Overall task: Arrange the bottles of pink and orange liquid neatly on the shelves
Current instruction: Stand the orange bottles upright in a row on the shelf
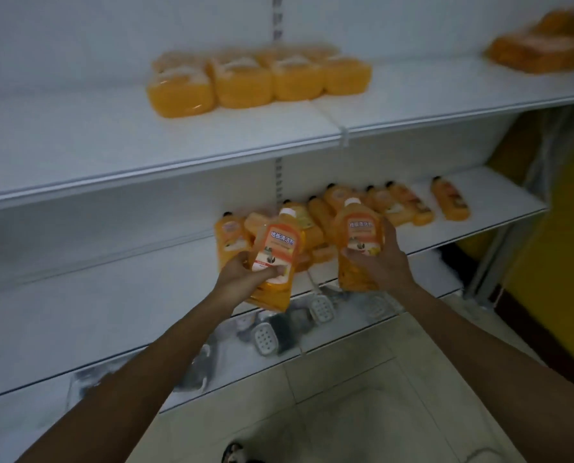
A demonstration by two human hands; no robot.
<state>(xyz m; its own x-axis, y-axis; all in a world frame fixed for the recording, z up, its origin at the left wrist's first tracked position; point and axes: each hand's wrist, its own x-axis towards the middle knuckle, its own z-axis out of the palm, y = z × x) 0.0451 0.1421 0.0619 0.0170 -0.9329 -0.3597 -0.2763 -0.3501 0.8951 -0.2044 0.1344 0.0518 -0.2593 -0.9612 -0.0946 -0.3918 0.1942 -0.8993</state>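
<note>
My left hand (245, 274) grips an orange bottle (277, 248) with a white cap and an orange label, held upright in front of the middle shelf (111, 295). In my right hand (380, 259) is a second orange bottle (359, 235) of the same kind, also upright. Behind them, a loose heap of orange bottles (319, 218) lies on its sides on the middle shelf. One more orange bottle (451, 202) lies apart at the right. On the upper shelf (145, 142), a row of orange bottles (255, 78) lies flat.
Another orange pack (542, 45) sits at the upper shelf's far right. White soap dishes (322, 309) and wrapped items lie on the bottom shelf (232, 369). Below is a tiled floor (362, 412), and a yellow wall (566, 228) stands to the right.
</note>
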